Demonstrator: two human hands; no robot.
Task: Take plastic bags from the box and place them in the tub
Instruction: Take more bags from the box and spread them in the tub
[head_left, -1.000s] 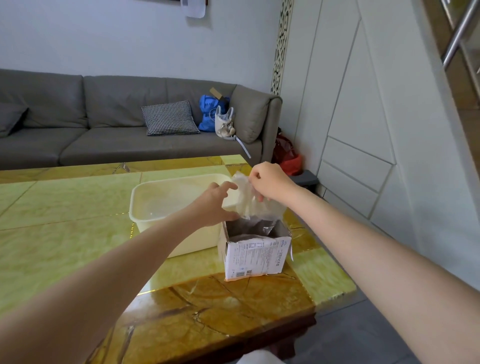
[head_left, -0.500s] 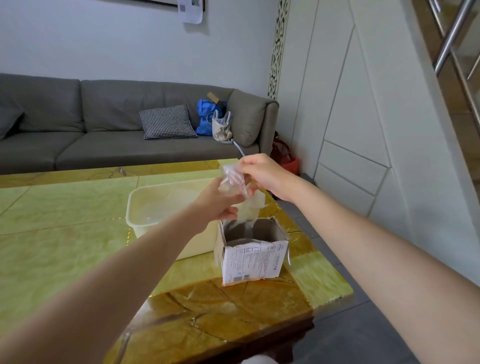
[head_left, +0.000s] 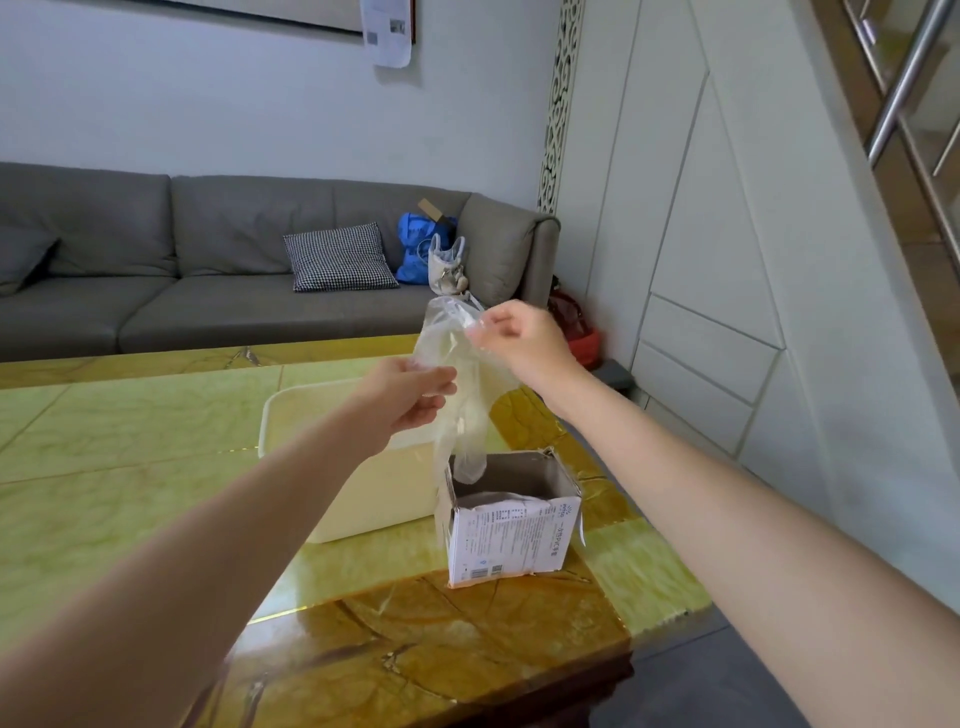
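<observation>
A clear plastic bag (head_left: 462, 395) hangs stretched above the open white cardboard box (head_left: 511, 535), its lower end still dipping into the box's opening. My right hand (head_left: 524, 343) pinches the bag's top edge, raised high. My left hand (head_left: 410, 400) pinches the bag's left side lower down, above the cream plastic tub (head_left: 363, 499). The tub stands right beside the box on its left, and its inside is mostly hidden by my left arm.
Box and tub stand near the right end of a green and amber stone table (head_left: 130, 467). A grey sofa (head_left: 208, 280) with a checked cushion and bags lies behind. White wall panels (head_left: 701, 312) run along the right, with grey floor below.
Both hands have risen and drawn the plastic bag up out of the box, so it now hangs long. The right hand has lifted higher than the left.
</observation>
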